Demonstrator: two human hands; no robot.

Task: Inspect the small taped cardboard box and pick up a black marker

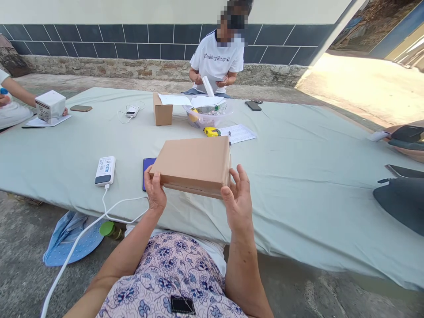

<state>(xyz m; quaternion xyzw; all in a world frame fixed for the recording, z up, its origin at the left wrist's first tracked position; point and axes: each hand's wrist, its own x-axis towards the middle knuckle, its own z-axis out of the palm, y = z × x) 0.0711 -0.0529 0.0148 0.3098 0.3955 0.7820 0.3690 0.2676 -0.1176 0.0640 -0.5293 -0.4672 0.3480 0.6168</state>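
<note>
Two bare hands held a brown cardboard box (194,160) above the near side of the cloth-covered table (304,190), in front of the wearer. The box's visible faces showed no readable print. Its long axis ran left to right across the wearer's body, the right end slightly nearer; the broad top face was turned up. The left hand (155,192) pinched the near left corner, thumb on the front edge. The right hand (239,205) was spread around the near right corner; how firmly it pressed, I cannot tell. Across the table, a person's white shirt (212,68) carried dark blackletter lettering, roughly "BmbkagAiiap", its ending uncertain. A white carton (50,106) at far left bore large dark letters I could not read surely. The white power bank (105,170) had blue and dark print, and the sheet (244,133) beside the yellow tape measure (211,131) had rows, all too small to read.
</note>
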